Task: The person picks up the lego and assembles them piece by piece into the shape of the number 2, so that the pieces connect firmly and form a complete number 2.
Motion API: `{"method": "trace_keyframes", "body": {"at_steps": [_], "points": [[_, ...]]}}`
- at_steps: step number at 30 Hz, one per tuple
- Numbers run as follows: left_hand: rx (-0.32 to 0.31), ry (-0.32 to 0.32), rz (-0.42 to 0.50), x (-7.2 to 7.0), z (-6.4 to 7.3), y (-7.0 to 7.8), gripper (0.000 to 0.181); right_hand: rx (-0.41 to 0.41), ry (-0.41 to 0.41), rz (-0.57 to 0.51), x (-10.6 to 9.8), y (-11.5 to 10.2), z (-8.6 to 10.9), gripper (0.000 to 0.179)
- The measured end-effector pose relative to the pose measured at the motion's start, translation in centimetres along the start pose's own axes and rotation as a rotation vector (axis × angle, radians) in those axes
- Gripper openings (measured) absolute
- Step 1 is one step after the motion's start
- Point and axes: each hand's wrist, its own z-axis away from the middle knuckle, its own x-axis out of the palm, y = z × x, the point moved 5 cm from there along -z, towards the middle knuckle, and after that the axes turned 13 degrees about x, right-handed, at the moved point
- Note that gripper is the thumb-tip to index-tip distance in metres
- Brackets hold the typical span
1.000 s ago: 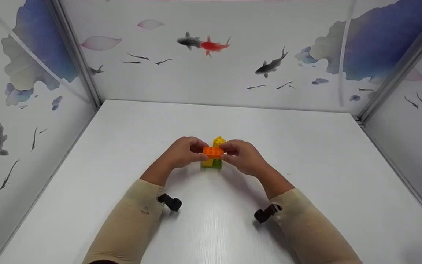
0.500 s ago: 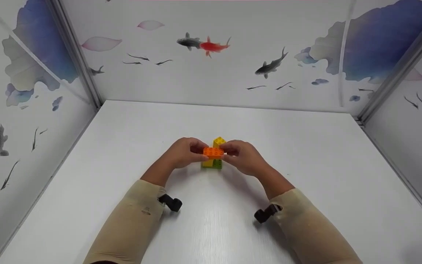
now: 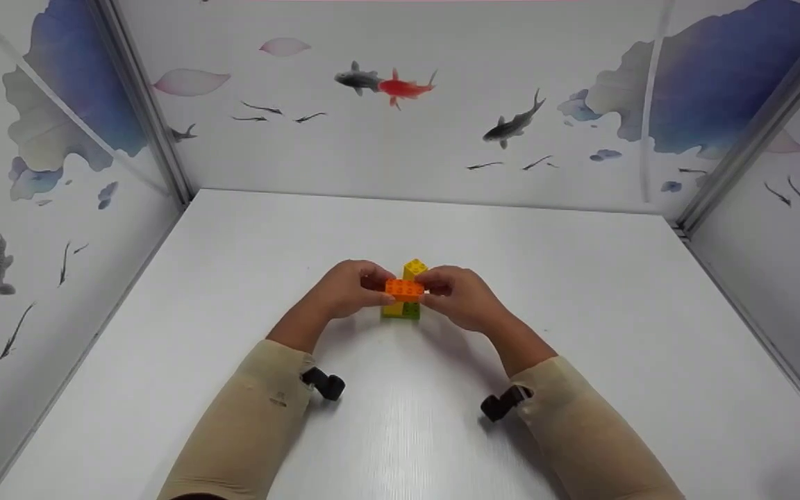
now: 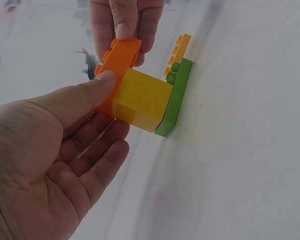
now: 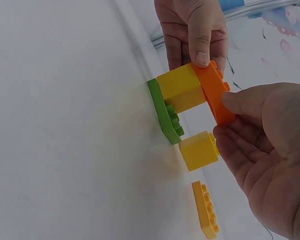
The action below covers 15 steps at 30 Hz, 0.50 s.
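Observation:
An orange toy building brick [image 3: 404, 289] is pinched at its left end by my left hand [image 3: 353, 289] and at its right end by my right hand [image 3: 461, 297]. Beneath its left part sits a yellow block [image 4: 144, 97], standing on a green brick [image 5: 164, 111]. The right part of the orange brick juts over the green brick's bare studs, with a gap between. In the left wrist view, my left thumb lies on the orange brick's side, fingers curled beneath. My right thumb and fingers hold the other end in the right wrist view.
Another yellow block [image 5: 199, 151] stands on the white table [image 3: 400, 430] just beyond the green brick. Farther off in the right wrist view lies a flat yellow-orange brick [image 5: 205, 210]. White walls [image 3: 400, 153] painted with fish enclose the table's back and sides.

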Motion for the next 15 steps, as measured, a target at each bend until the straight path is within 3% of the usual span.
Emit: {"method": "trace_keyframes", "body": {"at_steps": [8,15], "points": [[-0.019,-0.017,-0.043,0.0,0.0,-0.1,0.036,0.105,0.039,-0.058,-1.3,0.8,-1.3,0.036],[0.003,-0.028,-0.053,0.0,-0.2,0.2,0.036,0.177,0.082,-0.089,-1.6,1.0,-3.2,0.041]]}}
